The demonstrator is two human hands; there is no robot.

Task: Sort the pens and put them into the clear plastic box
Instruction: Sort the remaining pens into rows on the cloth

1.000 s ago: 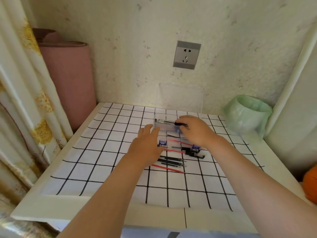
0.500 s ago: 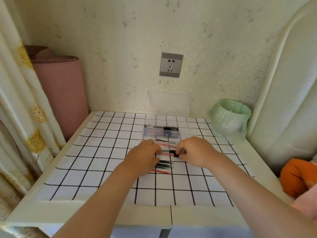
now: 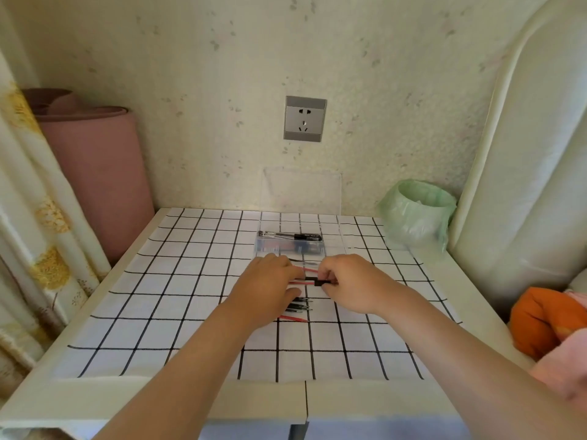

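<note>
Head view: red pens (image 3: 301,282) lie mid-cloth, just in front of the clear plastic box (image 3: 290,247), which already holds dark pens. The right hand (image 3: 352,284) has come back from the box and pinches their black-capped end. The left hand (image 3: 266,287) curls over the other end, grip hidden. Likely the red batch goes next. Loose pens (image 3: 298,308) wait nearer.

The left hand (image 3: 266,287) covers the left ends of the red pens (image 3: 301,282) and black pens (image 3: 300,304), so its grip can't be made out. What's inside the clear plastic box (image 3: 290,246) blurs together. An orange bundle (image 3: 546,322) runs off the right edge.
</note>
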